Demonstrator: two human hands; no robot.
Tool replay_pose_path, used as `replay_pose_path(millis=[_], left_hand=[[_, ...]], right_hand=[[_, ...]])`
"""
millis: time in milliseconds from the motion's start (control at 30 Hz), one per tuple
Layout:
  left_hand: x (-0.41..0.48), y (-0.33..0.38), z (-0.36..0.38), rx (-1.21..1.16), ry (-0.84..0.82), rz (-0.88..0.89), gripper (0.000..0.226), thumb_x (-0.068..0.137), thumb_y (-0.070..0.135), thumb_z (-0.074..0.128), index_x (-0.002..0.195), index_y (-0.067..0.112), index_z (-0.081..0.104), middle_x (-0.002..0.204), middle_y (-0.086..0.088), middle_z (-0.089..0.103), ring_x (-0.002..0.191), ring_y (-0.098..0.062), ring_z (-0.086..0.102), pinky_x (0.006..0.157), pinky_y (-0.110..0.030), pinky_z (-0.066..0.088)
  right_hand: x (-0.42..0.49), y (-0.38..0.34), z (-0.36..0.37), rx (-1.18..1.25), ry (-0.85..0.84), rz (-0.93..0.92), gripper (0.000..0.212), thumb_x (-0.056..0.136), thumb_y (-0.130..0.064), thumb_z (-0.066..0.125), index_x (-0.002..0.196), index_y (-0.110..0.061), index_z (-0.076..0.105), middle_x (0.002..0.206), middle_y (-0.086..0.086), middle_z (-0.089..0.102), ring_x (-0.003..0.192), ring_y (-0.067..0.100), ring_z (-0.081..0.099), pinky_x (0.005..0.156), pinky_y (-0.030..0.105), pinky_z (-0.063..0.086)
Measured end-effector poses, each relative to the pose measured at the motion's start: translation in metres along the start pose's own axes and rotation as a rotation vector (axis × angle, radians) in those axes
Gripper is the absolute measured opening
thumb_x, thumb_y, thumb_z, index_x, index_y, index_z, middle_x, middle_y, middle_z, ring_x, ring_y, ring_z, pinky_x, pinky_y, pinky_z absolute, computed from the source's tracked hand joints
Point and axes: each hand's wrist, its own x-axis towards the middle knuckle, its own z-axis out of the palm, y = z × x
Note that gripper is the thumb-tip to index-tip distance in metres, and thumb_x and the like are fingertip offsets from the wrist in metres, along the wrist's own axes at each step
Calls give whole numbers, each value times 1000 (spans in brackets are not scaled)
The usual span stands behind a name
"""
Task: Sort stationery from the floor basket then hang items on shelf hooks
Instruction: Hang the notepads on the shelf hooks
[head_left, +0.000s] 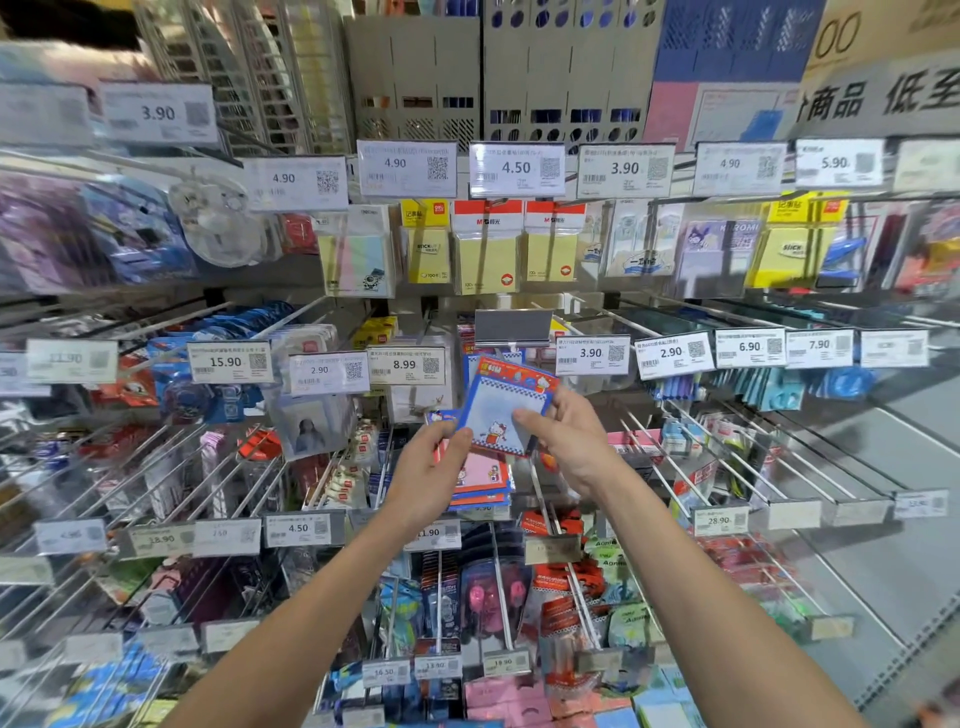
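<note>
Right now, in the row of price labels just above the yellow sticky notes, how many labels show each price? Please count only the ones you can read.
4.90 labels: 3
4.50 label: 1
3.90 label: 1
5.90 label: 1
Total: 6
The label at the far right is too blurred to read.

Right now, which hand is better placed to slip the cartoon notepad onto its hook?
Right hand, probably: it grips the notepad near its top, under the hook. Left hand pinches the bottom corner.
</note>
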Motion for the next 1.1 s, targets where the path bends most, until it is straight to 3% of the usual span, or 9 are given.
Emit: replay_pose_path(millis=[200, 367, 533, 633, 733, 833, 933, 1033, 1100], left_hand=[[1, 3, 0, 41, 4, 73, 50, 97, 61, 45, 96, 14, 60, 91, -17, 62, 84, -37, 61, 77, -56, 50], [3, 4, 2, 31, 13, 63, 46, 100, 58, 45, 95, 14, 59, 89, -18, 63, 84, -40, 61, 77, -58, 50], [6, 8, 3, 32, 8, 30, 34, 108, 36, 48, 91, 7, 58, 76, -8, 61, 67, -23, 56, 66, -42, 45], [7, 8, 4, 40, 19, 41, 34, 108, 30, 50, 82, 7, 53, 71, -8, 51, 66, -16, 46, 66, -37, 39], [10, 6, 4, 39, 21, 23, 33, 107, 28, 51, 77, 16, 51, 68, 3, 48, 65, -15, 43, 65, -35, 36], [16, 2, 2, 24, 22, -17, 29, 106, 31, 52, 79, 22, 55, 68, 7, 50, 60, -14, 43, 63, -34, 36], [21, -2, 1, 45, 58, -88, 10, 104, 25, 55, 96, 23, 62, 82, 8, 59, 55, -4, 49, 58, -24, 40], [25, -5, -3, 15, 110, -165, 22, 99, 4, 52, 102, 23, 63, 105, 0, 70, 68, -9, 66, 59, -25, 49], [25, -6, -8, 10, 103, -181, 30, 97, -2, 49, 103, 23, 64, 110, 1, 69, 81, -21, 65, 67, -35, 51]], right_hand=[[5, -8, 1, -44, -3, 4, 9, 97, 0, 64, 99, -8, 61, 92, 6, 78, 85, 22, 76, 73, 38, 61], [5, -13, 3, -87, -1, -16, 9, 98, -3, 63, 97, -13, 65, 95, 5, 79, 91, 25, 76, 81, 44, 61], [8, -16, 5, -114, -15, 4, 8, 99, -6, 61, 105, -4, 67, 103, 14, 78, 95, 32, 75, 84, 50, 59], [10, -16, 7, -136, 0, 39, 24, 99, -12, 62, 102, 11, 62, 101, 25, 75, 89, 46, 72, 74, 61, 55], [13, -15, 9, -128, 2, 91, 30, 97, -17, 65, 106, 12, 64, 102, 22, 76, 97, 41, 73, 87, 62, 56], [23, -6, 9, -125, 31, 119, 58, 80, -36, 74, 105, 15, 58, 114, 35, 64, 109, 53, 62, 96, 69, 47], [24, -20, 14, -103, 54, 156, 23, 90, -23, 71, 106, -7, 65, 122, 14, 69, 111, 35, 65, 107, 53, 47], [35, -21, 10, -108, 28, 237, 37, 100, -13, 59, 136, -18, 50, 140, -1, 49, 109, 15, 60, 90, 20, 47], [50, -14, 12, -173, 21, 256, 43, 98, -19, 57, 139, -24, 43, 160, -8, 35, 136, 22, 49, 109, 31, 39]])
